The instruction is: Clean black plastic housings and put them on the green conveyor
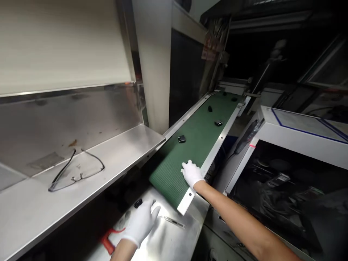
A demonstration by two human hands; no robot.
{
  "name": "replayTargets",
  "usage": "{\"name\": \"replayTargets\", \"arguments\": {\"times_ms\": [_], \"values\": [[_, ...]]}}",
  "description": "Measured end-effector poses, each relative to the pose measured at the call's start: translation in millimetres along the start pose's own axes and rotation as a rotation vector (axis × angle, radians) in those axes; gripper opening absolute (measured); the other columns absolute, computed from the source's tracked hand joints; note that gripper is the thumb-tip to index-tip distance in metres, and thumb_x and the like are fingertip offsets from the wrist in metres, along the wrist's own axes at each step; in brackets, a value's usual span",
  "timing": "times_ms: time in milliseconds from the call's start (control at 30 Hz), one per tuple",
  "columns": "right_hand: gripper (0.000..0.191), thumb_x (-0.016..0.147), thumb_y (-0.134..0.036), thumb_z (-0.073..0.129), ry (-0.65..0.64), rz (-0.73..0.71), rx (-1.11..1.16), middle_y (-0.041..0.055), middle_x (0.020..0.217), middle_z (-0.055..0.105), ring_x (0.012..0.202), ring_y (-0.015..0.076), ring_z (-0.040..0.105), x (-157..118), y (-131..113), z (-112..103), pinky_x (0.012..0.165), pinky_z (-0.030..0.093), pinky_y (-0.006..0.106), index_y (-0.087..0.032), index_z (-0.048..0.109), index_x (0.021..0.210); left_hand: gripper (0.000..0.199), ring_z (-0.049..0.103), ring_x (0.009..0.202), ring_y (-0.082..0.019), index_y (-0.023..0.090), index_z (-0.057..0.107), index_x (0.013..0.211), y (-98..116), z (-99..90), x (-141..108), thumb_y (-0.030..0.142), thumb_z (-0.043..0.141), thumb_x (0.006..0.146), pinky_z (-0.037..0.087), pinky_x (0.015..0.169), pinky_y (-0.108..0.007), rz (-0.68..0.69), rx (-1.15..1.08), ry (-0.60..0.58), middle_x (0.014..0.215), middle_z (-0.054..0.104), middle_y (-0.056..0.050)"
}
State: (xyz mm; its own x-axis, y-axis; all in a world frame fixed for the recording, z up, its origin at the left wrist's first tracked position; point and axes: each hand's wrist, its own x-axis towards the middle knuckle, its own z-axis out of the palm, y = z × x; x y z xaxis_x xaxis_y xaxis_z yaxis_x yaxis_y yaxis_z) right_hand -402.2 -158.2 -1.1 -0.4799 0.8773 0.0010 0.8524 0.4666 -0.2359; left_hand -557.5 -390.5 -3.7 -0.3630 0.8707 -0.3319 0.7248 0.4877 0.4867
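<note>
My right hand (191, 174), in a white glove, reaches over the near end of a green conveyor belt (168, 177). Its fingers are curled together, and a small dark bit shows at the fingertips, too hidden to name. Farther up the belt lie several small black plastic parts, among them one with light slots (181, 139) and another (218, 123). Low over a metal table (163, 241) is my left hand (143, 222), also gloved, slightly blurred, with the thumb apart from the fingers. Beside its fingers is a black part (138, 203), apparently lying on the table.
A slim metal tool (174, 222) and a red-handled tool (108, 241) lie on the metal table. Eyeglasses (78, 177) rest on the steel shelf (119, 156) at left. The belt's white side rail (214, 148) runs beside my right arm. A white-framed machine (299, 130) stands at right.
</note>
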Motion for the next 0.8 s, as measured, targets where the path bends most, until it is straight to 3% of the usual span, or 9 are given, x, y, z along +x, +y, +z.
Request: {"name": "replayTargets", "arguments": {"times_ms": [100,200,267,333,400,467,567,667,800], "values": [[0.025,0.097,-0.03,0.061,0.066,-0.026,0.182,0.0113,0.115,0.06,0.099,0.0238,0.065,-10.9,3.2,-14.2,0.09,0.051,0.036,-0.019,0.066,0.119,0.045,0.064,0.119,-0.026,0.017,0.06,0.128,70.6,-26.5,64.0,0.045,0.045,0.097,0.046,0.103,-0.035,0.145,-0.034,0.113,0.129,0.067,-0.013],[0.035,0.099,-0.037,0.057,0.169,-0.034,0.386,0.0062,0.124,0.061,0.114,0.0202,0.061,-44.6,28.3,-34.4,0.103,0.048,0.032,-0.025,0.059,0.132,0.056,0.053,0.134,-0.03,0.01,0.049,0.141,133.3,-46.8,112.3,0.043,0.049,0.096,0.036,0.115,-0.037,0.227,-0.052,0.152,0.146,0.054,-0.019],[0.035,0.099,-0.04,0.054,0.275,0.025,0.593,0.0047,0.129,0.06,0.123,0.0189,0.056,-75.9,60.5,-43.9,0.111,0.043,0.031,-0.025,0.058,0.13,0.056,0.051,0.135,-0.031,0.008,0.049,0.14,174.4,-51.6,123.0,0.043,0.048,0.097,0.035,0.116,-0.04,0.285,-0.083,0.116,0.145,0.054,-0.022],[0.036,0.096,-0.045,0.056,0.415,0.176,0.853,0.0058,0.128,0.061,0.123,0.0215,0.056,-108.5,100.9,-48.7,0.112,0.043,0.035,-0.024,0.058,0.125,0.052,0.062,0.121,-0.029,0.01,0.055,0.131,215.8,-40.5,114.7,0.049,0.041,0.099,0.046,0.106,-0.04,0.371,-0.124,-0.005,0.13,0.064,-0.02],[0.041,0.091,-0.05,0.06,0.562,0.371,1.053,0.0077,0.12,0.064,0.114,0.025,0.061,-136.4,143.4,-50.7,0.105,0.049,0.04,-0.022,0.055,0.121,0.057,0.071,0.096,-0.024,0.015,0.059,0.123,254.4,-10.3,95.6,0.058,0.029,0.101,0.057,0.084,-0.035,0.478,-0.204,-0.243,0.114,0.071,-0.014],[0.043,0.088,-0.052,0.06,0.679,0.521,1.096,0.0082,0.113,0.065,0.106,0.0259,0.063,-156.5,184.3,-52.5,0.099,0.052,0.042,-0.021,0.054,0.117,0.059,0.072,0.089,-0.021,0.016,0.056,0.13,288.1,36.2,74.7,0.06,0.031,0.099,0.059,0.072,-0.033,0.539,-0.394,-0.579,0.119,0.069,-0.014],[0.045,0.09,-0.053,0.056,0.826,0.614,1.04,0.0093,0.128,0.06,0.122,0.026,0.056,-175.2,236.8,-56.8,0.113,0.043,0.044,-0.021,0.055,0.122,0.057,0.068,0.111,-0.024,0.018,0.045,0.144,333.8,118.9,48.3,0.038,0.052,0.091,0.057,0.091,-0.036,0.631,-0.632,-0.873,0.137,0.062,-0.016],[0.047,0.093,-0.052,0.05,0.841,0.626,1.033,0.0078,0.142,0.053,0.137,0.0237,0.044,-189.3,273.9,-59.3,0.123,0.03,0.041,-0.023,0.056,0.13,0.067,0.054,0.135,-0.025,0.018,0.042,0.147,376.8,188.1,31.5,0.024,0.059,0.082,0.043,0.115,-0.038,0.738,-0.686,-0.817,0.146,0.057,-0.014],[0.042,0.092,-0.056,0.048,0.699,0.731,1.173,0.0087,0.125,0.063,0.121,0.0256,0.057,-208.7,307.7,-59.0,0.109,0.044,0.04,-0.022,0.054,0.118,0.05,0.057,0.132,-0.024,0.02,0.052,0.138,419.7,240.1,25.5,0.023,0.053,0.088,0.043,0.115,-0.037,0.715,-0.604,-0.573,0.138,0.063,-0.01]]}}
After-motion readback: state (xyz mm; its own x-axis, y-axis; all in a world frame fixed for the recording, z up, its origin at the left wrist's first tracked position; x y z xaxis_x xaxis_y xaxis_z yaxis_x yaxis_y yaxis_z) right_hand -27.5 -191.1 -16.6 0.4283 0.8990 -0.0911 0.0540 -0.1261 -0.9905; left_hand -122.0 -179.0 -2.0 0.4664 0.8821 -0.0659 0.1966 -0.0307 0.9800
